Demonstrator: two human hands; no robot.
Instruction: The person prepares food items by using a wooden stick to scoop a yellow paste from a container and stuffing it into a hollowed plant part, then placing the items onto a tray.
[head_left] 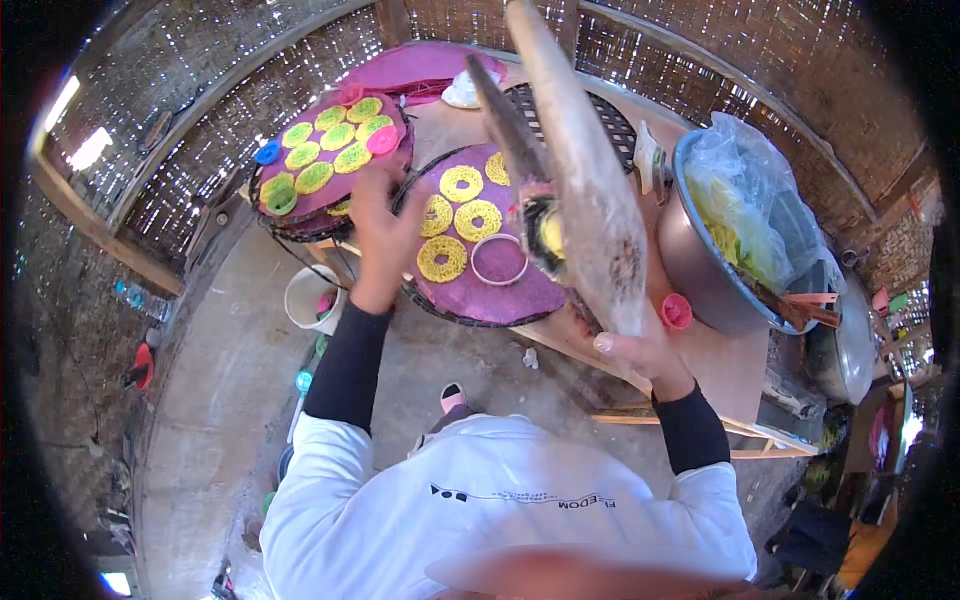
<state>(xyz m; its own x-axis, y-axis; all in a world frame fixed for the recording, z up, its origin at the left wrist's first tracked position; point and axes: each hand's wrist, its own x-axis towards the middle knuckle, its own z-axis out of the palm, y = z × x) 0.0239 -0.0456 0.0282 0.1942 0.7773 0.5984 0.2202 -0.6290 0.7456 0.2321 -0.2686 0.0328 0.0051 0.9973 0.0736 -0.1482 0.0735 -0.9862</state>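
Note:
My right hand (650,352) is wrapped round the lower end of a wooden hand press (590,170), made of two long wooden limbs. A dark cup between the limbs holds yellow dough (552,235). The press stands tilted over a round tray lined with purple sheet (520,298). Several yellow dough rings (442,258) and a thin white ring mould (498,259) lie on that sheet. My left hand (385,240) is raised by the tray's left edge, thumb and fingers apart and slightly blurred, with nothing visible in it.
At the left, another purple-lined tray (345,185) bears yellow-green rounds, a pink cup (382,140), a blue cup and a green cup. On the right stands a large metal basin (715,285) with plastic bags and yellow dough. A pink cup (676,311) sits on the table; a white bucket (308,300) is on the floor.

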